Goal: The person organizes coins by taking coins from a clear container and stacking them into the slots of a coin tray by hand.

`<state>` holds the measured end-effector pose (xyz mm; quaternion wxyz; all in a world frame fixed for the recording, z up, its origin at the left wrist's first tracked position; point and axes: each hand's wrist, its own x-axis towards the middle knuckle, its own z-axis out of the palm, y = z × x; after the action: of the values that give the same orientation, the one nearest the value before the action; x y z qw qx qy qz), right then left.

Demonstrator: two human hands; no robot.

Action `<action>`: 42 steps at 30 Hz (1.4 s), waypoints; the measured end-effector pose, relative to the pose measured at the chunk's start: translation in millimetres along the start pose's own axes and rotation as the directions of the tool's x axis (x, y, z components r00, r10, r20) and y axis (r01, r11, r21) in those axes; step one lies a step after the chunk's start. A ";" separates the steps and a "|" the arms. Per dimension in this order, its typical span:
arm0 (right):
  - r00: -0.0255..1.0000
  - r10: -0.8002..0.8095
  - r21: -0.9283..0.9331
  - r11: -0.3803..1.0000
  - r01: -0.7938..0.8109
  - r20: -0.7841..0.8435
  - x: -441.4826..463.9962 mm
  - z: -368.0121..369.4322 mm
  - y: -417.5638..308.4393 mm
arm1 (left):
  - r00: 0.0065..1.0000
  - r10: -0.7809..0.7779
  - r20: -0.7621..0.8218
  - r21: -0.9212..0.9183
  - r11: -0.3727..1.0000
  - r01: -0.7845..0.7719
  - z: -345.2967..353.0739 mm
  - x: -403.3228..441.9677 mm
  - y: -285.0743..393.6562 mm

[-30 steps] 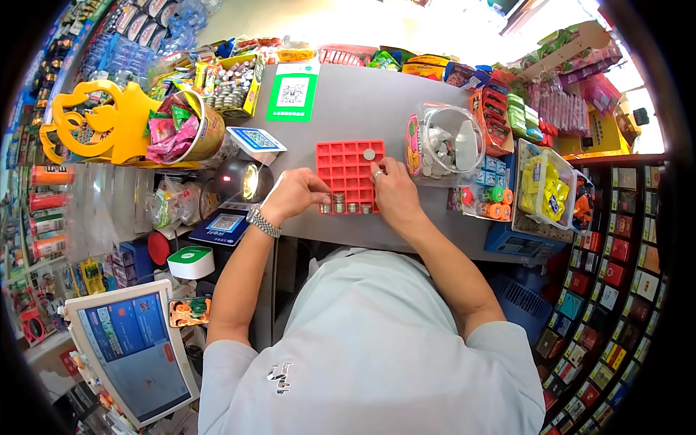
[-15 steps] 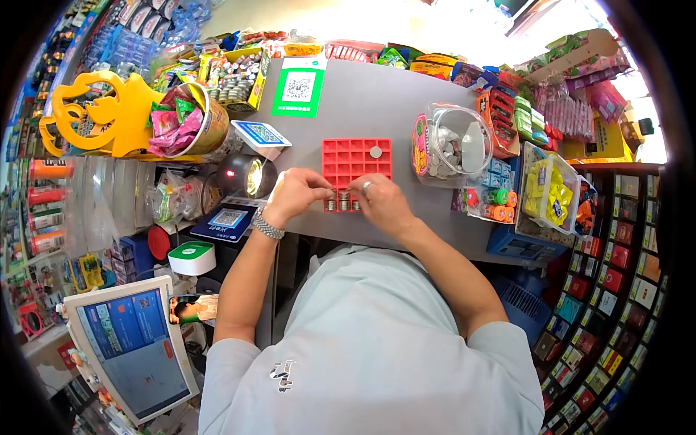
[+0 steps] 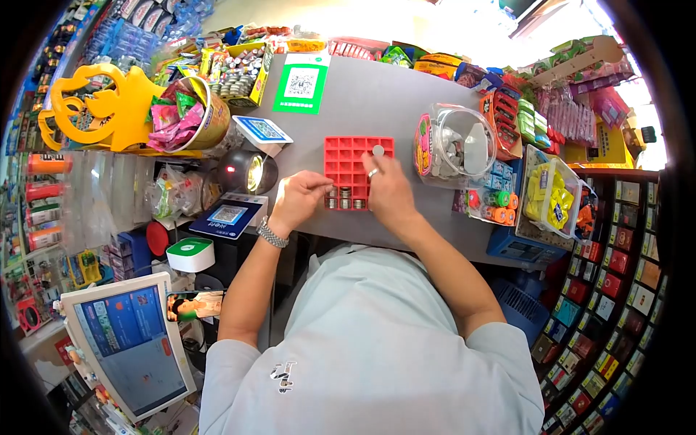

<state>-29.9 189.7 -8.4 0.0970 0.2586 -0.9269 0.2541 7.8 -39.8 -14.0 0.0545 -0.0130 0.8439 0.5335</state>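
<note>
A red compartment tray (image 3: 344, 141) lies on the grey counter before me. Stacks of coins (image 3: 345, 194) stand in its near compartments, and a single coin (image 3: 378, 151) rests on top near the far right corner. My left hand (image 3: 296, 197) is at the tray's left edge, thumb and fingertips pinched together; whether something small is between them cannot be made out. My right hand (image 3: 389, 190), a ring on one finger, reaches over the right side of the tray with its fingertips at the single coin. Motion blurs those fingers, so their grip is unclear.
Right of the tray stands a clear plastic jar (image 3: 455, 148) with coins inside. A round black scanner (image 3: 250, 172) and a blue QR-code stand (image 3: 229, 215) are at the left. Packaged sweets (image 3: 435, 65) line the far edge; a monitor (image 3: 130, 341) is at lower left.
My right hand has moved away from the near coin stacks, up and right to the single coin. My left hand has drawn slightly left, still pinched.
</note>
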 end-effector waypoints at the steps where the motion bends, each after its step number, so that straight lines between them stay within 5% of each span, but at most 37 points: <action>1: 1.000 0.000 0.000 1.000 0.000 0.001 6.1 1.4 6.9 | 0.997 -0.071 -0.022 -0.125 0.990 0.067 0.0 0.7 -0.4; 5: 0.995 0.096 -0.092 0.991 -0.098 -0.017 19.5 9.9 28.3 | 0.992 -0.035 -0.118 -0.060 0.998 0.028 2.5 3.7 14.2; 7: 0.993 0.112 -0.059 0.992 -0.109 0.046 23.5 10.1 30.2 | 0.970 0.239 -0.039 0.232 0.946 -0.224 9.0 7.0 22.9; 12: 0.982 0.190 0.175 0.967 -0.186 -0.005 22.1 7.5 30.7 | 0.972 0.200 0.122 0.380 0.895 -0.232 17.5 11.0 24.4; 14: 0.984 0.174 0.252 0.954 -0.161 -0.028 16.1 4.4 26.3 | 0.934 0.288 0.213 0.460 0.813 -0.356 11.5 11.9 27.2; 17: 0.987 0.152 0.369 0.921 -0.124 -0.047 6.3 0.6 15.7 | 0.958 0.198 0.209 0.540 0.793 -0.282 8.5 10.1 35.7; 22: 0.994 0.110 0.459 0.883 -0.093 -0.010 -5.9 10.4 1.3 | 0.970 0.185 0.156 0.355 0.906 -0.230 1.5 8.4 28.4; 28: 0.949 -0.160 0.251 0.964 0.091 0.272 -3.9 7.3 -7.5 | 0.975 0.188 0.115 0.317 0.924 -0.215 6.0 -9.3 16.8; 32: 0.953 -0.172 0.101 0.983 0.151 0.248 -5.8 -9.2 -25.6 | 0.982 0.189 -0.027 0.224 0.958 -0.179 18.2 -19.0 8.4; 34: 0.982 0.000 0.268 0.962 -0.052 0.189 -11.9 -18.2 -21.2 | 0.981 0.186 -0.060 0.205 0.964 -0.170 24.1 -25.1 9.5; 37: 0.994 0.106 0.332 0.936 -0.113 0.038 -30.0 -42.1 -5.1 | 0.980 0.167 -0.109 0.195 0.970 -0.144 29.7 -26.5 10.8; 42: 0.965 0.219 0.490 0.831 -0.263 0.147 -50.8 -96.3 13.1 | 0.993 0.066 -0.099 0.127 0.990 -0.053 28.4 -7.6 18.4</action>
<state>10.9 271.4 52.3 -0.0466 0.1666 -0.8560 0.4871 16.1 -6.6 -8.7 -0.0044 -0.0117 0.8772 0.4799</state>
